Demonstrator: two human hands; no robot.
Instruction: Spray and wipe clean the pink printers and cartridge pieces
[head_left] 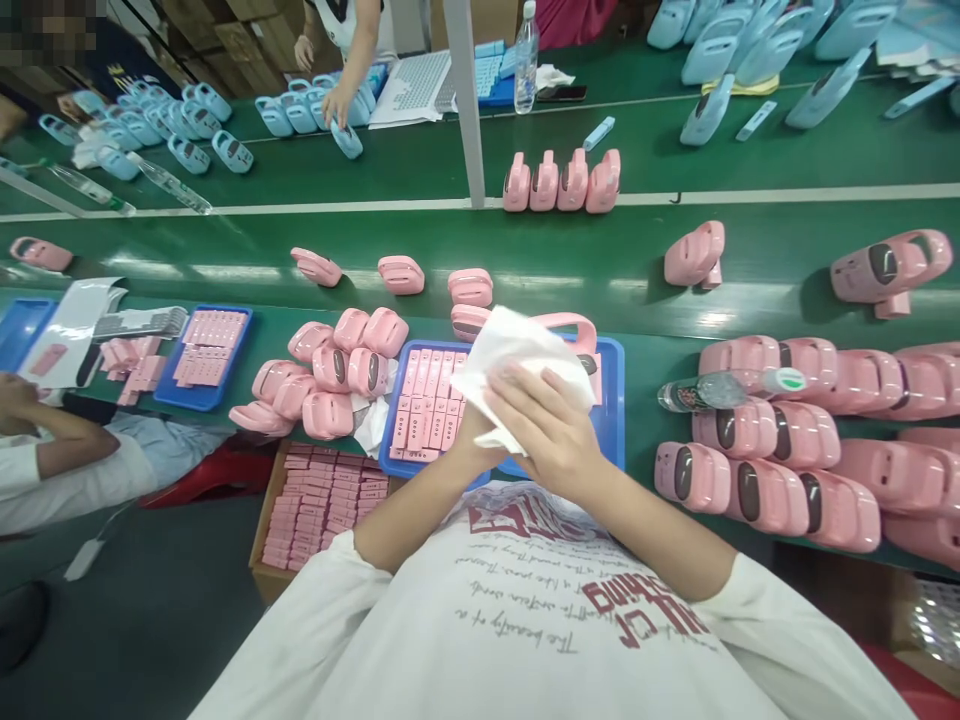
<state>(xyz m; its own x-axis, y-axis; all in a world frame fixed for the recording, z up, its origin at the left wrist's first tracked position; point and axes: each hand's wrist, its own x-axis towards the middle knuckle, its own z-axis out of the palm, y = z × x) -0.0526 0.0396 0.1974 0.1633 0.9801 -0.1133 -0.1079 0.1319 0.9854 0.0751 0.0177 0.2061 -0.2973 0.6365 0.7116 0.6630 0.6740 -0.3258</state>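
Observation:
My right hand [544,425] lies over a white cloth or tissue [525,350], its fingers together and pressing it down. Beneath the cloth is a pink plastic device, whose loop handle [576,322] sticks out at the far right. My left hand [474,437] comes in under the cloth from the left and appears to hold the device there; its fingers are hidden. Both hands are above a blue tray [616,400]. In the tray's left part lie rows of pink bar-shaped pieces [427,400] with small holes or buttons.
Pink devices [330,370] are piled left of the tray; more [765,495] stand in rows at right, with a plastic bottle [697,392] on them. A carton [270,530] of pink bars sits below. Across the green bench [585,240], a co-worker's hand [341,100] touches a blue device.

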